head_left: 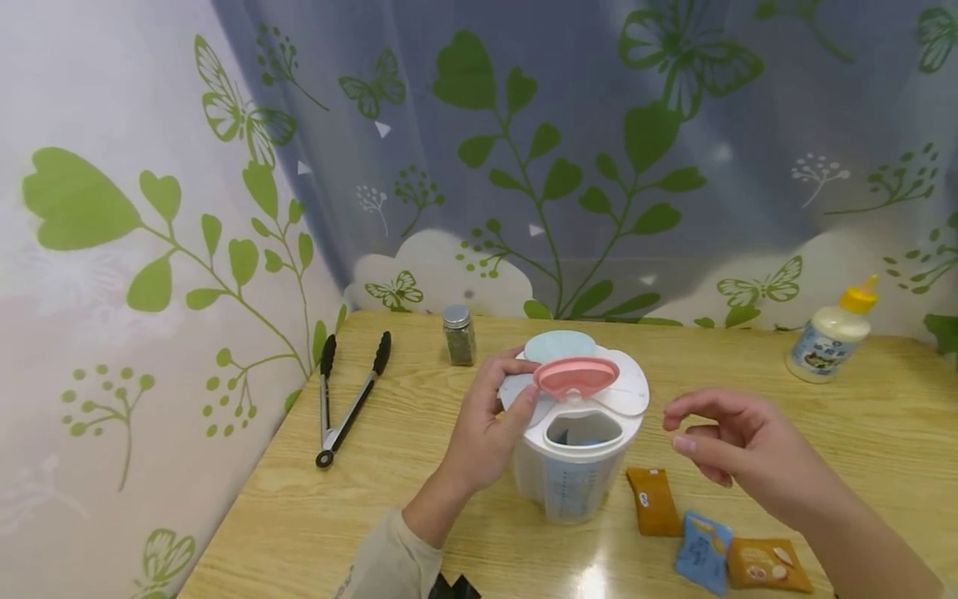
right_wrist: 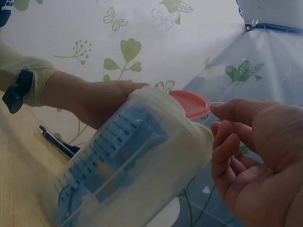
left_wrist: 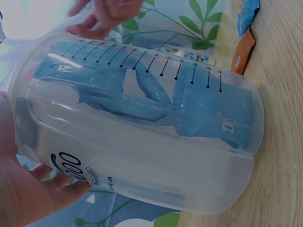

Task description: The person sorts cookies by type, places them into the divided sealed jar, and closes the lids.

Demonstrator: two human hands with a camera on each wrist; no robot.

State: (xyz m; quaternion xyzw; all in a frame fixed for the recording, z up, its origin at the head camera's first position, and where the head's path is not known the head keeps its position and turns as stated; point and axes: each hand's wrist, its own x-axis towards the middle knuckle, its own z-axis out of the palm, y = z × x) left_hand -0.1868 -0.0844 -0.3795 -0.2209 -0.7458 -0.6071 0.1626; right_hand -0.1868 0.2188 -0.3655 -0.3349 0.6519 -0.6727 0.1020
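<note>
On the wood-grain desk (head_left: pixel 284 524), a clear, white-topped plastic canister (head_left: pixel 572 491) stands upright between the left grip (head_left: pixel 490 420), clasping its top edge, and the empty, loosely bent right grip (head_left: pixel 737 437), nearer the orange-brown rectangular packet (head_left: pixel 654 502) beside its base.

Wood-grained table (head_left: pixel 284 524) — container (head_left: pixel 587 482), packets (head_left: pixel 703 551), tongs (head_left: pixel 353 413), bottle (head_left: pixel 827 341), small jar (head_left: pixel 460 339) — seemingly glass

We saw a tub (head_left: pixel 575 492) of smooth, cloudy plastic with a pink lid (head_left: pixel 576 377) in glossy plastic. The surface (head_left: pixel 262 516) looked like grained wood, shiny where light struck it. The packets (head_left: pixel 703 551) were crinkled, glossy film. We noted tongs (head_left: pixel 351 418) of smooth metal with matt tips (head_left: pixel 382 351), and a sleeve (head_left: pixel 397 556) of soft-looking cloth.
</note>
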